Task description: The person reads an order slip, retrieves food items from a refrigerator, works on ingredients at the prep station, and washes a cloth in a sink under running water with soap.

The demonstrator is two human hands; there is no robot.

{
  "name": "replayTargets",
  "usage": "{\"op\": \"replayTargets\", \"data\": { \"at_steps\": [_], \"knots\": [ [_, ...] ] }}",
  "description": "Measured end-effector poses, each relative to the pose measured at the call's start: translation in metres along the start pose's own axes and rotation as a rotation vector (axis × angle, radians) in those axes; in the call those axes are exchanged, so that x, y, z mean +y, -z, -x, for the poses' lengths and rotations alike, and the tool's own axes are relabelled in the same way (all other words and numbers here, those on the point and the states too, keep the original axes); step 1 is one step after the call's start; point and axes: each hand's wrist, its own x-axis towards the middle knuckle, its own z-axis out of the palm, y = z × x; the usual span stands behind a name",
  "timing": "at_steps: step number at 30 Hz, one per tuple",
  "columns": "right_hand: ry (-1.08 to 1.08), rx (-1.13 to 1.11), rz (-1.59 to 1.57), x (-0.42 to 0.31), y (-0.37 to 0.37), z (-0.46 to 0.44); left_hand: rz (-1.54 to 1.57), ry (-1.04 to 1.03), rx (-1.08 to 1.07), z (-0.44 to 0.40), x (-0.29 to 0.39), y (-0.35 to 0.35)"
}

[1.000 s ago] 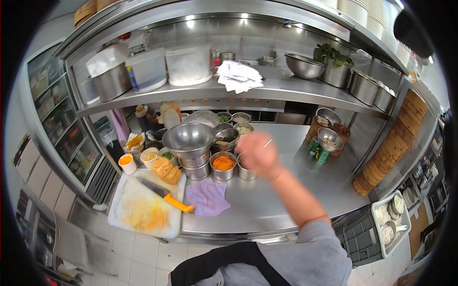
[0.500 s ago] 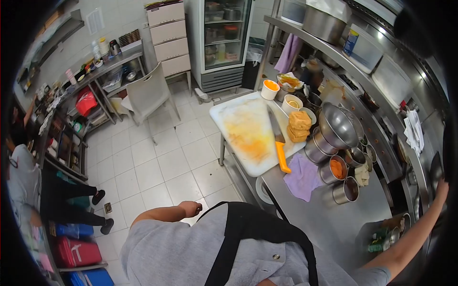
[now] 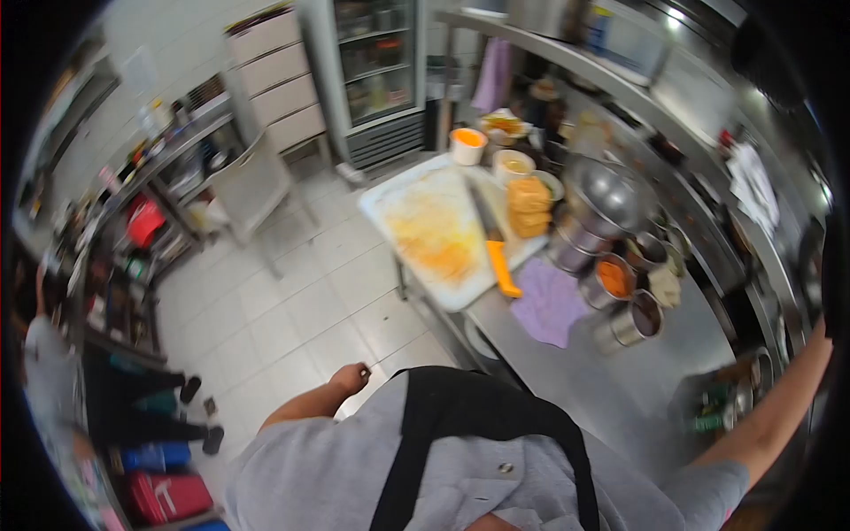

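Observation:
My left hand point(image 3: 352, 378) hangs over the tiled floor beside my body, fingers curled closed; what is inside them, if anything, I cannot make out. My right arm reaches out to the far right, and my right hand point(image 3: 826, 332) is largely lost in the dark rim of the view, its fingers hidden. On the steel counter lies a white cutting board point(image 3: 376, 202) with orange-yellow stains. An orange-handled knife point(image 3: 501, 264) rests on it, beside stacked fried tofu-like blocks point(image 3: 529, 207). A purple cloth point(image 3: 547, 303) lies at the board's near corner.
Metal bowls point(image 3: 611, 196), a pot with orange contents point(image 3: 611, 279) and another metal pot point(image 3: 636, 319) crowd the counter. A glass-door fridge point(image 3: 381, 75), drawers point(image 3: 279, 80) and a chair point(image 3: 252, 186) stand beyond. Another person point(image 3: 133, 389) is at the left shelves.
The view has shifted, and the counter with its things sits further left and blurrier. My right hand has moved further into the dark edge. My left hand stays curled.

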Motion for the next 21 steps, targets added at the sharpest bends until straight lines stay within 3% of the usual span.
{"op": "replayTargets", "data": {
  "at_steps": [3, 4, 5, 6, 8, 11, 17, 21],
  "knots": [
    [-0.093, 0.083, 0.073, 0.064, -0.05, -0.077, 0.067, -0.027, 0.05, -0.026, -0.01, -0.021],
    [-0.082, 0.0, 0.057, 0.009, 0.012, -0.017, -0.077, -0.052, 0.039, -0.039, -0.025, -0.039],
    [-0.051, 0.143, 0.024, 0.024, 0.001, -0.024, -0.056, -0.132, 0.009, -0.049, -0.039, -0.044],
    [-0.082, 0.049, 0.011, 0.0, 0.038, 0.007, -0.041, -0.093, -0.044, -0.066, -0.06, -0.053],
    [-0.077, 0.176, -0.075, -0.004, 0.049, 0.021, -0.072, -0.071, -0.121, -0.083, -0.058, -0.053],
    [0.149, 0.664, -0.156, -0.013, 0.058, 0.05, -0.104, -0.027, -0.187, -0.101, -0.035, -0.055],
    [0.218, 0.602, -0.335, -0.043, 0.097, 0.116, -0.115, -0.008, -0.228, -0.125, -0.004, -0.06],
    [0.322, 0.715, -0.456, -0.068, 0.112, 0.174, -0.11, -0.019, -0.227, -0.129, 0.0, -0.066]
  ]
}}
